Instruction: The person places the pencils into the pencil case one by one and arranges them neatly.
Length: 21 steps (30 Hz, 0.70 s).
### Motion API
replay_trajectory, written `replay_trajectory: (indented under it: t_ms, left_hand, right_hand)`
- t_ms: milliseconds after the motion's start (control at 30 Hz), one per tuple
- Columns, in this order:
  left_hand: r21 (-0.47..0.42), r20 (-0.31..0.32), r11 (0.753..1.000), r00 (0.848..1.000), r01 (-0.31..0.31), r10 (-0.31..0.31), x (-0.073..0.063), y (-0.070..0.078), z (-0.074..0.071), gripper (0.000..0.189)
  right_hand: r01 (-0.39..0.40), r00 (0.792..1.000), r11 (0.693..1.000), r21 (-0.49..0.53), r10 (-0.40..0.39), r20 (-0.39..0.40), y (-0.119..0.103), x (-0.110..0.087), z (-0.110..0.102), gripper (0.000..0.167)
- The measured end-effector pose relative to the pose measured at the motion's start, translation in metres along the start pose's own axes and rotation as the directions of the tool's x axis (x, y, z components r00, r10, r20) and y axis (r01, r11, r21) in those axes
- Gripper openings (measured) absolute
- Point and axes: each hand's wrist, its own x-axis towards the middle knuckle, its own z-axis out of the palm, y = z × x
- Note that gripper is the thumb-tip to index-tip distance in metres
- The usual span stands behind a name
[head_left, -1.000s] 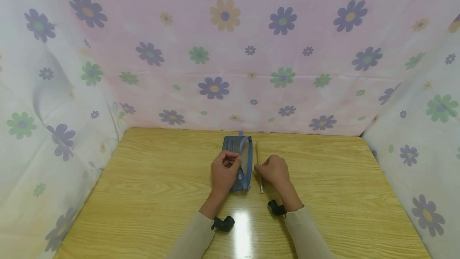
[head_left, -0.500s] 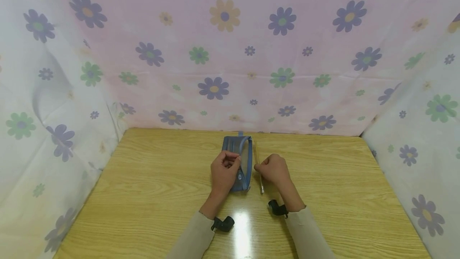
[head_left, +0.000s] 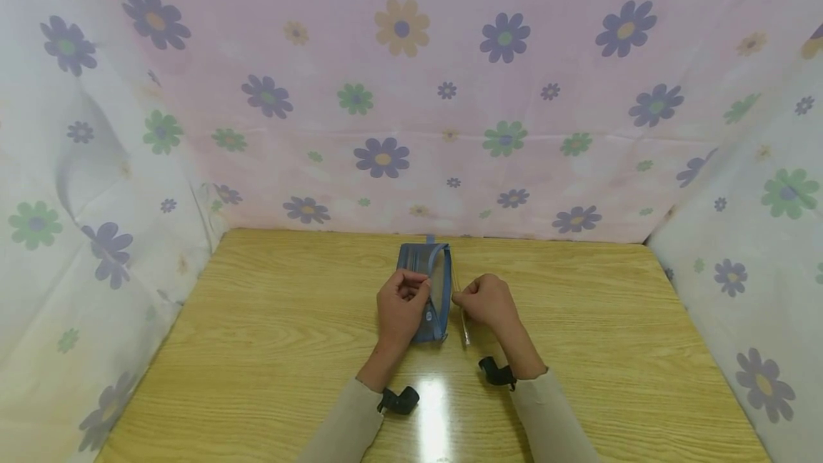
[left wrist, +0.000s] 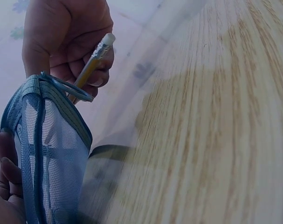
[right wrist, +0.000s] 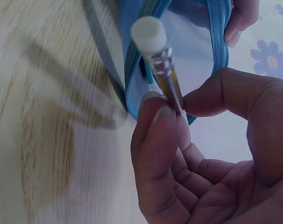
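Observation:
A blue mesh pencil case (head_left: pixel 439 321) stands at the back middle of the table, its unzipped mouth facing right. My left hand (head_left: pixel 401 306) pinches the near-left edge of that mouth between thumb and fingers. Just right of the case, my right hand (head_left: pixel 491 302) pinches a pencil (head_left: pixel 466 333) along its shaft. In the right wrist view the pencil's white eraser (right wrist: pixel 149 35) and metal band point toward the camera, in front of the gaping mouth. Something thin and teal (right wrist: pixel 148 73) shows inside the case. The pencil's far tip is hard to make out.
The wooden table (head_left: pixel 289 334) spreads to both sides. A flowered pink curtain (head_left: pixel 411 113) hangs behind its back edge, with white flowered cloth (head_left: pixel 726 320) at the sides. Black wrist cameras (head_left: pixel 400 400) sit at both cuffs.
The pencil has shifted slightly left toward the case's mouth, its far end leaning left, carried by my right hand. My left hand and the case have stayed in place.

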Motion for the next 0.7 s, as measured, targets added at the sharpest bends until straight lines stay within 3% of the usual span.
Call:
replay_trajectory:
  t_ms: [200,700]
  left_hand:
    - [-0.02,0.001,1.0,1.0,-0.013,0.013,0.0002,-0.0033,0.0001,0.005]
    - [-0.025,0.005,1.0,1.0,-0.01,0.01,0.0,-0.0053,0.001,0.007]
  right_hand:
    - [-0.032,0.999,0.999,0.039,0.031,0.029,0.0004,0.0027,0.0018,0.021]
    - [-0.023,0.999,0.991,0.132,0.017,0.043,-0.002,0.0044,0.005,0.024]
